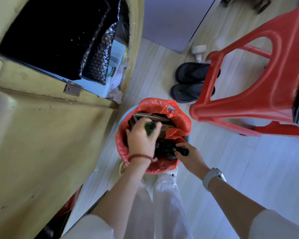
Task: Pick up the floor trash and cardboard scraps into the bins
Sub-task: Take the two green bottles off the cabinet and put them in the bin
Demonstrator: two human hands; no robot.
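Pale tiled floor under a round blue bin (186,138) lined with red plastic: my left hand (141,137) grips a green glass bottle (150,128), my right hand (188,154) a dark bottle (169,150), both over its mouth beside brown cardboard scraps (152,117); I judge release comes next.

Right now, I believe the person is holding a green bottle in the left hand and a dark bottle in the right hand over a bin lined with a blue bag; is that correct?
Not quite: the bag lining the bin is red, not blue, as the head view shows. The rest holds: the left hand grips a green bottle and the right hand a dark bottle over it.
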